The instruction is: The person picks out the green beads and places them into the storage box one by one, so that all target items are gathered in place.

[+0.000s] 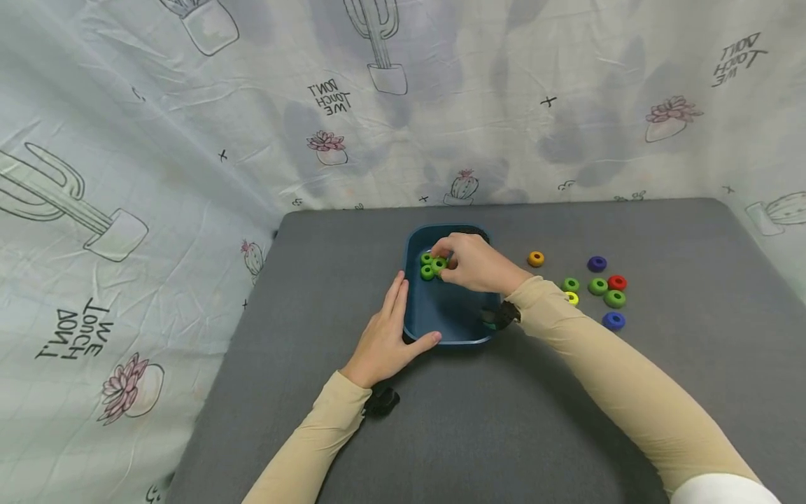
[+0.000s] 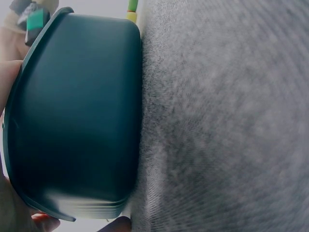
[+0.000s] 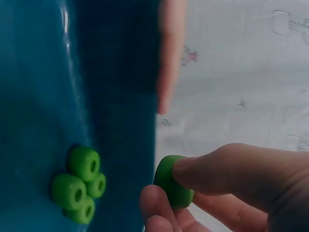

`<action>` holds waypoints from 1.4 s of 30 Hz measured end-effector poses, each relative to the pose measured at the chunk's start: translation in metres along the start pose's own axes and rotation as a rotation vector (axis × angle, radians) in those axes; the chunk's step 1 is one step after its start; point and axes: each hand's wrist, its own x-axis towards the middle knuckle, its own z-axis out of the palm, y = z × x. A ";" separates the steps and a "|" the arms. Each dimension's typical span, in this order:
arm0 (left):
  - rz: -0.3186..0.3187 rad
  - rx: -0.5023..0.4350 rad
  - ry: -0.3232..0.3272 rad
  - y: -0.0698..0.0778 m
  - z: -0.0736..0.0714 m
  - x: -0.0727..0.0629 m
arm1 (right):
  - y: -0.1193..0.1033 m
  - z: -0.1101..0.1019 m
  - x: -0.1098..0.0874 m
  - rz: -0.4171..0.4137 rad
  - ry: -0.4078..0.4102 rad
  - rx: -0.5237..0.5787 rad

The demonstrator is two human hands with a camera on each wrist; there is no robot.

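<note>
My right hand pinches a green bead between thumb and fingertips, above the blue tray. In the right wrist view, several more green beads sit clustered on the tray's floor, near its wall. My left hand rests against the tray's near left corner. Its straight fingers lie along the left side, and the thumb reaches over the front rim. The left wrist view is mostly filled by the tray's outer wall.
Right of the tray, on the grey table, lie an orange bead, a dark blue bead, a red bead, a yellow bead, a blue bead and several green ones. A printed curtain hangs behind and at the left.
</note>
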 end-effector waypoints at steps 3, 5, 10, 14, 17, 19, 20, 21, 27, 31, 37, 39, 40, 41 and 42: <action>0.005 -0.005 -0.001 0.000 0.000 0.000 | 0.001 0.007 0.009 0.026 -0.044 -0.025; 0.004 -0.005 -0.005 0.000 0.000 0.000 | 0.001 0.012 0.015 0.050 -0.073 -0.047; 0.007 -0.004 -0.006 0.000 0.001 0.000 | 0.004 0.022 0.026 0.107 -0.129 -0.089; 0.011 -0.005 -0.004 -0.001 0.001 0.000 | 0.005 0.027 0.031 0.109 -0.153 -0.098; 0.014 -0.005 -0.002 -0.001 0.001 0.001 | 0.007 0.031 0.033 0.096 -0.156 -0.100; 0.018 -0.005 0.000 -0.002 0.001 0.001 | 0.008 0.033 0.034 0.086 -0.158 -0.107; 0.021 -0.004 0.002 -0.002 0.001 0.001 | 0.008 0.034 0.034 0.082 -0.160 -0.110; 0.023 -0.003 0.003 -0.002 0.001 0.001 | 0.009 0.035 0.035 0.080 -0.162 -0.113; 0.029 -0.004 0.008 -0.002 0.001 0.002 | 0.011 0.039 0.036 0.081 -0.157 -0.122; 0.026 -0.003 0.012 -0.003 0.001 0.002 | 0.010 0.039 0.036 0.080 -0.159 -0.112; 0.024 0.005 0.012 -0.004 0.000 0.002 | 0.009 0.042 0.035 0.066 -0.157 -0.106; 0.020 0.005 0.009 -0.004 0.000 0.002 | 0.009 0.042 0.036 0.071 -0.159 -0.101; 0.018 0.006 0.007 -0.004 0.000 0.001 | 0.009 0.042 0.036 0.073 -0.161 -0.098; 0.016 0.004 0.006 -0.004 0.000 0.001 | 0.008 0.042 0.036 0.080 -0.167 -0.094; 0.015 0.004 0.005 -0.005 0.000 0.001 | 0.008 0.042 0.037 0.081 -0.169 -0.096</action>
